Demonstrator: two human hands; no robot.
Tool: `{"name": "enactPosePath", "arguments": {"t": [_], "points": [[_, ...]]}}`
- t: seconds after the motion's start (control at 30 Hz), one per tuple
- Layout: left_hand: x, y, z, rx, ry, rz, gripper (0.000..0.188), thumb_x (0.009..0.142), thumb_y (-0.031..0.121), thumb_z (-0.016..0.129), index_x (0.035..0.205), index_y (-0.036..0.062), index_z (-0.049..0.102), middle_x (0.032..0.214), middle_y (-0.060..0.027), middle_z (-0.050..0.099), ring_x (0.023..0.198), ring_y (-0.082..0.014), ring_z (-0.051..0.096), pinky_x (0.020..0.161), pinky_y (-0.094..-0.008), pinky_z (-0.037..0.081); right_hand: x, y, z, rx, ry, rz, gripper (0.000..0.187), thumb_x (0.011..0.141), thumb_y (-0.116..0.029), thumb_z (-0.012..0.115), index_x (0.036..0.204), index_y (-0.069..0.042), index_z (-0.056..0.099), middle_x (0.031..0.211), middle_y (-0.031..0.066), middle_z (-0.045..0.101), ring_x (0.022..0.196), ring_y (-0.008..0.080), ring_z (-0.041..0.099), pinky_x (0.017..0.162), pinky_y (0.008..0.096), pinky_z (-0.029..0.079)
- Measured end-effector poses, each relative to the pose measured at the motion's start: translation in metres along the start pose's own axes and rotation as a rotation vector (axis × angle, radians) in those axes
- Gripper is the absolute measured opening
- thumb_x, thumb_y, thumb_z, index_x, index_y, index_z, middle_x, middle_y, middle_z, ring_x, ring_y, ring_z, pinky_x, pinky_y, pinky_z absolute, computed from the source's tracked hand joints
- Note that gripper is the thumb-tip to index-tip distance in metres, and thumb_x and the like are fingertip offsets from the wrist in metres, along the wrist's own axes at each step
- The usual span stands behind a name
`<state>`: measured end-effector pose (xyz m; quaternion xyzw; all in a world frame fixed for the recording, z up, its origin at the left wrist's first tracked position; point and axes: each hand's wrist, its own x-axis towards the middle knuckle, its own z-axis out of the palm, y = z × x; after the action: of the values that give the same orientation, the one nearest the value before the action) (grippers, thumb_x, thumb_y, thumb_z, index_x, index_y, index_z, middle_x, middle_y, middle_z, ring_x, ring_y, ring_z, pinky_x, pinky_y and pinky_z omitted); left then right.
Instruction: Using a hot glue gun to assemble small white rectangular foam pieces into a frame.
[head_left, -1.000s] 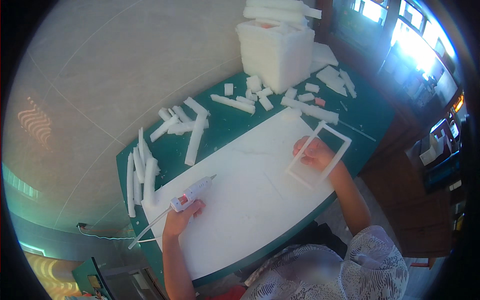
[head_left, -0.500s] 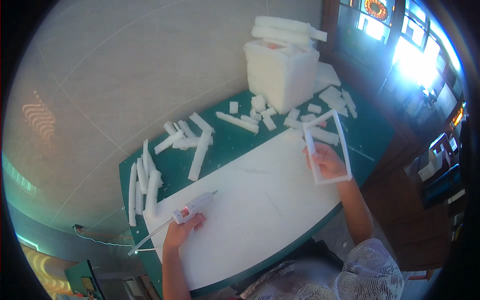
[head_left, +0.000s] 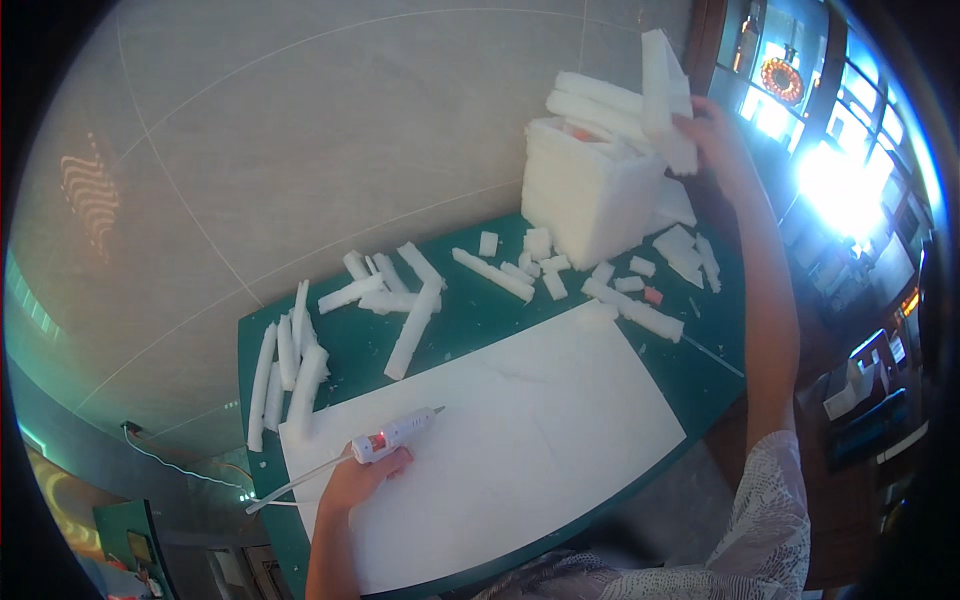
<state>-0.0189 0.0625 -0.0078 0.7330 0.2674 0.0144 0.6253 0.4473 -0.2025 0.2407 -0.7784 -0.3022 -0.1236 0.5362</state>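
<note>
My left hand (head_left: 362,477) is closed round the handle of a white hot glue gun (head_left: 402,430), whose nozzle points up and right over the white board (head_left: 530,430). A translucent glue stick (head_left: 292,484) runs out of its back end. At the far right my right hand (head_left: 708,140), arm stretched out, grips a white foam frame (head_left: 656,95). The frame stands nearly upright beside the top of a large white foam box (head_left: 590,190); whether they touch I cannot tell. Thick foam strips (head_left: 597,105) lie across the box's top. Part of the right fingers is hidden behind the frame.
Foam strips (head_left: 410,330) are heaped along the back and left of the green table (head_left: 470,325). Small foam offcuts (head_left: 540,245) lie before the box. A clear rod (head_left: 712,357) rests at the right. A white cable (head_left: 180,475) runs left toward the wall.
My right hand has carried the frame from above the board up and away to the box's top right. The view has shifted a little. My left hand still holds the glue gun.
</note>
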Motion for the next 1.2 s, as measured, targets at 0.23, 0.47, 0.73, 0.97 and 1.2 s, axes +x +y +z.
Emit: {"name": "enactPosePath", "arguments": {"t": [0.23, 0.47, 0.73, 0.97, 1.2], "points": [[0.001, -0.003, 0.000, -0.034, 0.012, 0.000, 0.013, 0.087, 0.011, 0.066, 0.094, 0.0002, 0.066, 0.082, -0.0068, 0.066, 0.070, -0.0133, 0.059, 0.066, -0.0292, 0.050, 0.074, 0.008, -0.008, -0.384, 0.091, 0.077, 0.060, 0.081, -0.023, 0.072, 0.130, -0.003, 0.045, 0.084, 0.0074, 0.065, 0.067, 0.0111, 0.063, 0.054, 0.0236, 0.051], [0.001, -0.007, 0.002, -0.034, 0.078, 0.013, 0.020, 0.082, 0.019, 0.070, 0.087, -0.0002, 0.071, 0.074, -0.0058, 0.066, 0.066, -0.0125, 0.061, 0.062, -0.0277, 0.049, 0.069, 0.002, 0.003, -0.294, 0.022, 0.154, 0.050, 0.083, -0.016, 0.069, 0.127, -0.003, 0.047, 0.085, 0.0095, 0.064, 0.064, 0.0123, 0.064, 0.055, 0.0249, 0.053], [0.002, -0.005, 0.002, 0.002, 0.073, 0.042, 0.019, 0.082, 0.018, 0.069, 0.087, -0.0008, 0.071, 0.074, -0.0058, 0.066, 0.066, -0.0123, 0.061, 0.062, -0.0278, 0.049, 0.047, 0.007, -0.005, -0.266, 0.007, 0.058, 0.044, 0.088, -0.020, 0.065, 0.127, -0.006, 0.051, 0.085, 0.0056, 0.061, 0.066, 0.0116, 0.062, 0.054, 0.0240, 0.050], [0.000, 0.000, 0.003, 0.001, 0.081, 0.043, 0.018, 0.083, 0.017, 0.068, 0.088, -0.0009, 0.070, 0.073, -0.0056, 0.066, 0.066, -0.0123, 0.061, 0.062, -0.0275, 0.049, 0.041, 0.008, 0.000, -0.366, 0.057, -0.019, 0.040, 0.087, -0.024, 0.068, 0.123, -0.008, 0.059, 0.074, 0.0054, 0.062, 0.068, 0.0122, 0.064, 0.055, 0.0250, 0.051], [0.001, 0.000, 0.004, -0.021, 0.063, 0.032, 0.018, 0.083, 0.017, 0.068, 0.087, -0.0005, 0.070, 0.073, -0.0052, 0.066, 0.066, -0.0123, 0.060, 0.062, -0.0278, 0.049, 0.079, 0.037, -0.002, -0.589, 0.175, -0.253, 0.038, 0.083, -0.039, 0.068, 0.106, -0.009, 0.070, 0.083, 0.0134, 0.071, 0.072, 0.0271, 0.070, 0.074, 0.0371, 0.054]]}}
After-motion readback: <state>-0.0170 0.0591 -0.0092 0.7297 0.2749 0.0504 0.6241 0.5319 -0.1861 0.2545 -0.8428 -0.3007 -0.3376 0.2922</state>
